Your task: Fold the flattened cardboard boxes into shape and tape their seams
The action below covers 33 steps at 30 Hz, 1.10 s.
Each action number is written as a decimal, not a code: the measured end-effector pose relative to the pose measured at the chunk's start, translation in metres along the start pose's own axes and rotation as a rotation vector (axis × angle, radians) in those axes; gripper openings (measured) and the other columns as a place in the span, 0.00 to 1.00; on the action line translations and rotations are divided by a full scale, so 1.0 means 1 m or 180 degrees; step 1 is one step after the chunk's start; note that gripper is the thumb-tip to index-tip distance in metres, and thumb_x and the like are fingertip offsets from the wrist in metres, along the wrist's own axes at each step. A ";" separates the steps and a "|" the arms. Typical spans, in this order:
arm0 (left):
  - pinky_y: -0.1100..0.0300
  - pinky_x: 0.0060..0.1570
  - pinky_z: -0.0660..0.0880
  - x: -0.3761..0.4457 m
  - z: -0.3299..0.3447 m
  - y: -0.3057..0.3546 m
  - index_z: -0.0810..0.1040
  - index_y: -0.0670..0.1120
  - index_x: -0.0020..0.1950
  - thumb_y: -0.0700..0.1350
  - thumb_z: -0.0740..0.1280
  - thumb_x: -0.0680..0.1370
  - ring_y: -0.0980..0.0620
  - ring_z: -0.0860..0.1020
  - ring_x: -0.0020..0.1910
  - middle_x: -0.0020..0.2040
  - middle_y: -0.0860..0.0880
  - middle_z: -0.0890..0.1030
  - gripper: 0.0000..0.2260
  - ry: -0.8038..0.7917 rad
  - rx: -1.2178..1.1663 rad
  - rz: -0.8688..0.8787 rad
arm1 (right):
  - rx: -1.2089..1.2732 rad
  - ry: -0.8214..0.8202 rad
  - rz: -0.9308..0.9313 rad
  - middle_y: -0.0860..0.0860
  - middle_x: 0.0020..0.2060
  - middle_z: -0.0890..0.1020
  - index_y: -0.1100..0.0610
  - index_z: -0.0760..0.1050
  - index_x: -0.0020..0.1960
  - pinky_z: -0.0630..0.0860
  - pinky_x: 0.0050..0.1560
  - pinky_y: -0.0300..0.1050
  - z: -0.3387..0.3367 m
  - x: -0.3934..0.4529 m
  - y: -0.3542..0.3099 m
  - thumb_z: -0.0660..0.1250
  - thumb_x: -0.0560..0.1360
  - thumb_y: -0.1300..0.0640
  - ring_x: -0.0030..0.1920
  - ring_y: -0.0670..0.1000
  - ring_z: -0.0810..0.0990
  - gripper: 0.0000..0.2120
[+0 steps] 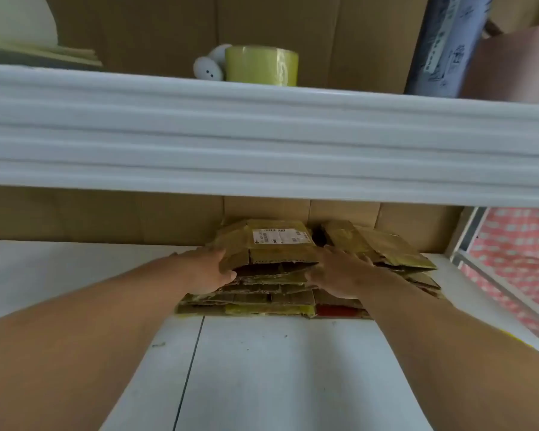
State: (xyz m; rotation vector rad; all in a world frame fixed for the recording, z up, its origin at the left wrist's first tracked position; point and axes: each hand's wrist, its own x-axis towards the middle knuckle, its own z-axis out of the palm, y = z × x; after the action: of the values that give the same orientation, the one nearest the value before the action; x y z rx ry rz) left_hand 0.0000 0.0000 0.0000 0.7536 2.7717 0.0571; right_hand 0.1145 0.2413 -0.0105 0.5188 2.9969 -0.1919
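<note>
A stack of flattened cardboard boxes (271, 290) lies on the lower white shelf (262, 368), under an upper shelf. The top box (277, 244) carries a white shipping label and old yellowish tape. My left hand (213, 269) grips the left front edge of the top box, thumb under it and fingers above. My right hand (339, 275) holds the stack's right front side, fingers curled over the cardboard edges. A roll of yellowish packing tape (261, 66) stands on the upper shelf.
The thick white front edge of the upper shelf (262, 135) hangs just above my hands. Large cardboard sheets line the back. A small white rounded object (207, 68) sits beside the tape. A red patterned surface (517, 253) shows at right.
</note>
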 end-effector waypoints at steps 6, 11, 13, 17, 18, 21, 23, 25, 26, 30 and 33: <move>0.47 0.76 0.58 0.006 0.007 0.003 0.43 0.54 0.81 0.62 0.55 0.82 0.42 0.58 0.78 0.81 0.45 0.54 0.33 -0.0212 -0.0201 -0.0198 | -0.0278 -0.0119 -0.0087 0.50 0.80 0.54 0.38 0.45 0.79 0.44 0.77 0.66 -0.006 0.023 -0.007 0.54 0.81 0.36 0.79 0.58 0.56 0.31; 0.47 0.74 0.60 0.013 0.011 0.007 0.43 0.54 0.81 0.62 0.54 0.82 0.42 0.61 0.77 0.80 0.44 0.57 0.33 -0.0132 -0.0270 -0.0351 | -0.0504 0.0080 -0.0218 0.50 0.72 0.71 0.38 0.53 0.78 0.51 0.75 0.64 0.000 0.040 -0.010 0.54 0.82 0.39 0.71 0.56 0.70 0.25; 0.48 0.74 0.60 0.016 0.011 0.010 0.43 0.53 0.81 0.62 0.54 0.83 0.42 0.61 0.77 0.80 0.44 0.57 0.32 -0.0120 -0.0314 -0.0371 | -0.0530 0.0159 -0.0275 0.49 0.60 0.77 0.39 0.59 0.76 0.57 0.73 0.61 -0.001 0.043 -0.008 0.52 0.83 0.43 0.64 0.54 0.75 0.21; 0.50 0.72 0.62 0.017 0.013 0.017 0.46 0.52 0.82 0.60 0.54 0.83 0.42 0.62 0.77 0.80 0.43 0.58 0.30 -0.0015 -0.0459 -0.0292 | -0.0460 0.0432 -0.0309 0.49 0.51 0.80 0.45 0.69 0.70 0.70 0.66 0.54 -0.005 0.046 -0.007 0.53 0.85 0.51 0.55 0.52 0.79 0.15; 0.50 0.72 0.62 0.016 0.013 0.018 0.47 0.52 0.82 0.60 0.54 0.83 0.42 0.62 0.77 0.80 0.43 0.59 0.30 0.0028 -0.0525 -0.0303 | -0.0289 0.0491 -0.0293 0.50 0.50 0.80 0.47 0.71 0.68 0.74 0.62 0.51 -0.007 0.045 -0.007 0.53 0.85 0.53 0.52 0.52 0.79 0.15; 0.52 0.68 0.66 0.013 0.012 0.018 0.52 0.52 0.81 0.60 0.56 0.83 0.43 0.65 0.75 0.78 0.44 0.63 0.29 0.0297 -0.0731 -0.0267 | 0.0186 0.0647 -0.0272 0.51 0.46 0.80 0.50 0.73 0.65 0.75 0.46 0.45 -0.010 0.042 -0.006 0.51 0.85 0.54 0.46 0.52 0.80 0.15; 0.53 0.63 0.69 0.009 0.011 0.016 0.57 0.52 0.80 0.60 0.59 0.82 0.44 0.70 0.71 0.75 0.45 0.69 0.29 0.0602 -0.0916 -0.0203 | 0.0566 0.0777 -0.0258 0.49 0.42 0.79 0.51 0.73 0.64 0.71 0.36 0.42 -0.012 0.038 -0.006 0.51 0.85 0.53 0.40 0.50 0.77 0.15; 0.56 0.56 0.71 0.003 0.009 0.015 0.64 0.52 0.77 0.60 0.62 0.80 0.44 0.74 0.65 0.68 0.47 0.75 0.27 0.0940 -0.1189 -0.0140 | 0.0887 0.0930 -0.0273 0.49 0.41 0.78 0.50 0.74 0.63 0.68 0.33 0.41 -0.014 0.031 -0.010 0.51 0.85 0.51 0.38 0.48 0.76 0.15; 0.56 0.54 0.73 -0.001 0.007 0.014 0.67 0.53 0.75 0.60 0.64 0.80 0.45 0.77 0.61 0.62 0.48 0.78 0.25 0.1101 -0.1359 -0.0100 | 0.0964 0.1003 -0.0291 0.50 0.43 0.79 0.50 0.74 0.62 0.69 0.35 0.41 -0.016 0.026 -0.013 0.51 0.85 0.51 0.40 0.49 0.77 0.15; 0.59 0.44 0.76 -0.024 0.000 0.010 0.73 0.52 0.70 0.53 0.68 0.79 0.52 0.79 0.46 0.48 0.55 0.78 0.19 0.1721 -0.1734 0.0052 | 0.1105 0.1233 -0.0327 0.52 0.44 0.80 0.51 0.74 0.59 0.78 0.46 0.49 -0.022 -0.001 -0.027 0.51 0.85 0.50 0.45 0.55 0.80 0.14; 0.67 0.30 0.67 -0.043 -0.008 0.002 0.72 0.50 0.71 0.45 0.65 0.81 0.60 0.73 0.34 0.40 0.56 0.76 0.18 0.2027 -0.1878 -0.0024 | 0.1208 0.1399 -0.0340 0.51 0.42 0.79 0.52 0.74 0.59 0.77 0.43 0.49 -0.026 -0.028 -0.039 0.51 0.85 0.50 0.43 0.54 0.79 0.14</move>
State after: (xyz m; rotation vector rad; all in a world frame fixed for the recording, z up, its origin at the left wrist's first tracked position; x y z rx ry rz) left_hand 0.0351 -0.0194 0.0184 0.6310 3.0344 1.2447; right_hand 0.1260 0.1990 0.0230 0.4835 3.4341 -0.7595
